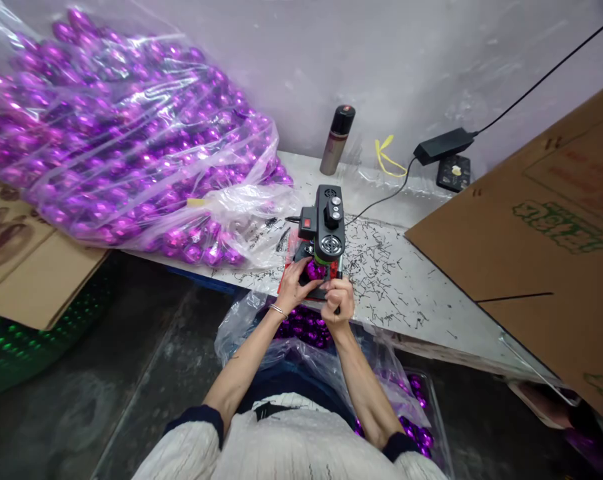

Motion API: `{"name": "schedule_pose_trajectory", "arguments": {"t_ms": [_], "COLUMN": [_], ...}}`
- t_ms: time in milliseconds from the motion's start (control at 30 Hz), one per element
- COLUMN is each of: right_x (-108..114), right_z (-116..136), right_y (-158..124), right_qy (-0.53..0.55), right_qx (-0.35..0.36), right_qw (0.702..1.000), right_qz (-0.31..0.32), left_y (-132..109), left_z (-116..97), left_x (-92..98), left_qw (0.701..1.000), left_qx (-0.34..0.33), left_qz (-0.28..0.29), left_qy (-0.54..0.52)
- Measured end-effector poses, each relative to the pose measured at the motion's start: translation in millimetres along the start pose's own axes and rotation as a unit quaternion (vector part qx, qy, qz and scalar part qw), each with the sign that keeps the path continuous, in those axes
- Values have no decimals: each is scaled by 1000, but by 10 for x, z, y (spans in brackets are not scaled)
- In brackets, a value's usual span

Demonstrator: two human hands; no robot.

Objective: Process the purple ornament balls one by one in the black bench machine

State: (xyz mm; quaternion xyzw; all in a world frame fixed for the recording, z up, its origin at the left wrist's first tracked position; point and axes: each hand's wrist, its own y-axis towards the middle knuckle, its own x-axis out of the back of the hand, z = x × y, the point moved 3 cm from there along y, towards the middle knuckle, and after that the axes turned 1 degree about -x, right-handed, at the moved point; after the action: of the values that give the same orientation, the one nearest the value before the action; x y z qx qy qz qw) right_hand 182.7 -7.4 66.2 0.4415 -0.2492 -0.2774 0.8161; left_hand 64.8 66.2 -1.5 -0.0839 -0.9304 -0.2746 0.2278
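The left hand (294, 288) is clamping a shiny purple ball (314, 269) between thumb and fingers, and the ball is sitting under the front end of a black machine (330, 220), close to the near edge of the worktop (411, 207). The right hand (339, 303) is curling its fingers just beside the ball, at the machine's near right side; whether it is gripping anything I cannot tell. The two hands are working near each other, with the ball between them. Black clippings (381, 260) are lying scattered to the right of the machine and spreading toward the near edge. A large clear bag of purple balls (146, 147) is covering the worktop's left end and leaning toward the wall. Along the back edge, a spray can (334, 140) is standing behind the machine, a yellow strip (380, 150) is lying farther right, and a black power adapter (444, 147) is resting beyond it, on or against a small dark box (454, 175). A big cardboard box (526, 233) is filling the right end. Below the near edge, an open plastic bag (241, 327) holding more purple balls is spreading over the person's lap
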Motion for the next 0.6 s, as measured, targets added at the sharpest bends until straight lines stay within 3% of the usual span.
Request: {"name": "schedule_pose_trajectory", "arguments": {"t_ms": [100, 233, 367, 500, 600], "right_x": [22, 96, 167, 175, 156], "right_z": [56, 200, 307, 333, 338], "right_y": [63, 390, 671, 647, 575], "right_qy": [10, 6, 7, -1, -4], "right_qx": [-33, -72, -77, -45, -32], "right_qw": [999, 997, 997, 999, 999], "right_qz": [-12, -19, 6, 28, 16], "left_y": [28, -1, -349, -678, -376], "left_z": [7, -22, -188, -283, -85], "left_x": [-8, 31, 136, 289, 484], "left_qw": [1000, 1000, 998, 993, 994], "left_qx": [0, -2, -54, -85, -36], "left_qz": [1, -1, 16, 38, -19], "left_qy": [-6, -11, 16, 70, 99]}}
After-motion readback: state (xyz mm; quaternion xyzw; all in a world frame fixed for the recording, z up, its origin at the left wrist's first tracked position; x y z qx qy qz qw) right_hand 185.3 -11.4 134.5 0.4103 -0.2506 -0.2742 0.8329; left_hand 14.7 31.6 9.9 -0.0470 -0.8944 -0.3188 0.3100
